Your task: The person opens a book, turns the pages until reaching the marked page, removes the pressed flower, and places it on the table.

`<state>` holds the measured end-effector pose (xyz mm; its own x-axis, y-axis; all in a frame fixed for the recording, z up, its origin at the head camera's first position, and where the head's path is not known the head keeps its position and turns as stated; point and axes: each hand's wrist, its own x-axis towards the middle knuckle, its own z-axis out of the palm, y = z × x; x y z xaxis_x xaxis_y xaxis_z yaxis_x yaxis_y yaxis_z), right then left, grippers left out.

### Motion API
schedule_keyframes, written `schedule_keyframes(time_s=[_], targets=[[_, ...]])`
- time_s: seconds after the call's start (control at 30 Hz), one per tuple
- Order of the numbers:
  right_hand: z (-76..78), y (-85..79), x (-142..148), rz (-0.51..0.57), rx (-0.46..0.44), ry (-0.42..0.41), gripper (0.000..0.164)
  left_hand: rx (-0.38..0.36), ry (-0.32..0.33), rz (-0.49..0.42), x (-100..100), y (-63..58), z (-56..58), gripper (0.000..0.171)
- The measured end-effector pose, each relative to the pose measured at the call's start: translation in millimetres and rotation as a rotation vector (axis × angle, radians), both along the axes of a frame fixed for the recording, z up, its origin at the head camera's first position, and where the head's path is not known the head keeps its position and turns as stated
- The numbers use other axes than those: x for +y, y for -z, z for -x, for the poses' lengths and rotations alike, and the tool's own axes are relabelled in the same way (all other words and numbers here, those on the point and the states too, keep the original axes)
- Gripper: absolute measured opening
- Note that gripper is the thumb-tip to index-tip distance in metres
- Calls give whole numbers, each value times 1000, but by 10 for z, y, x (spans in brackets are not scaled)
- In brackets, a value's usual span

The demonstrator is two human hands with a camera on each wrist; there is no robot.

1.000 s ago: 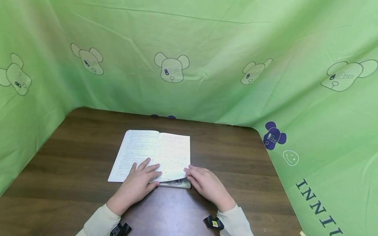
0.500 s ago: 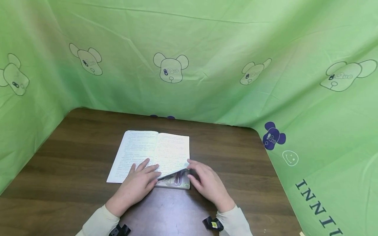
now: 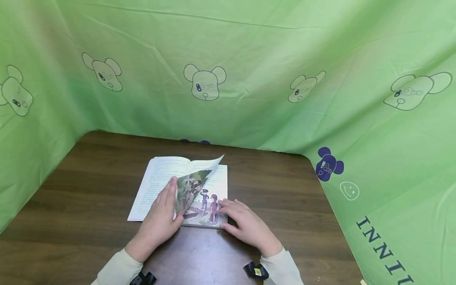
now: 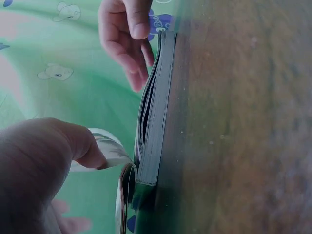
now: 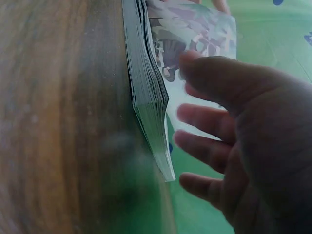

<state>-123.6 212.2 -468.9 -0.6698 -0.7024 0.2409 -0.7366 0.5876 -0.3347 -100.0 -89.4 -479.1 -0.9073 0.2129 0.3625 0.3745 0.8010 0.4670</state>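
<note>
An open book lies on the table, with one page standing up and curling leftward near the fold. That page has a coloured picture on it. My left hand lies over the left side, its fingers straight against the raised page; in the left wrist view its thumb touches that page near the fold. Over the lower right edge of the book is my right hand, fingers relaxed and slightly spread, close to the illustrated right page. In the right wrist view nothing lies between its fingers.
The book rests on a brown wooden table. A green cloth with bear-head drawings hangs around its back and sides. Black wrist devices sit at both sleeves.
The right page has been lifted and swung leftward, uncovering the picture beneath. My right hand has let go of it and lowered slightly; my left hand has turned upward against the page.
</note>
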Motion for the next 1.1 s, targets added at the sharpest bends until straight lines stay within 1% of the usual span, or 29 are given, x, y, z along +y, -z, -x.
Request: schedule_keyframes(time_s=[0.1,0.2,0.4,0.5,0.57,0.63,0.7,0.77,0.97,1.1], targets=[[-7,16,4,-27,-48,-5,40,90,-35,8,-11,15,2,111],[-10,44,13,-49,-64,4,46,147,-64,20,-27,16,-2,110],[-18,54,19,-74,-82,16,48,179,-106,53,-37,8,-20,107],[-22,46,22,-68,-81,18,48,172,-103,75,-38,10,-16,105],[-25,41,23,-61,-74,16,47,156,-84,100,-37,15,-12,102],[-24,37,21,-55,-63,11,47,125,-55,118,-34,18,-8,97],[-21,34,20,-53,-56,9,46,80,-33,127,-27,14,-11,89],[-22,31,19,-56,-56,10,45,23,-26,132,-20,6,-17,83],[-21,32,13,-76,-85,24,44,-133,-79,139,-3,-15,-37,62],[-18,35,16,-80,-82,26,41,-187,-98,138,-5,-19,-42,56]])
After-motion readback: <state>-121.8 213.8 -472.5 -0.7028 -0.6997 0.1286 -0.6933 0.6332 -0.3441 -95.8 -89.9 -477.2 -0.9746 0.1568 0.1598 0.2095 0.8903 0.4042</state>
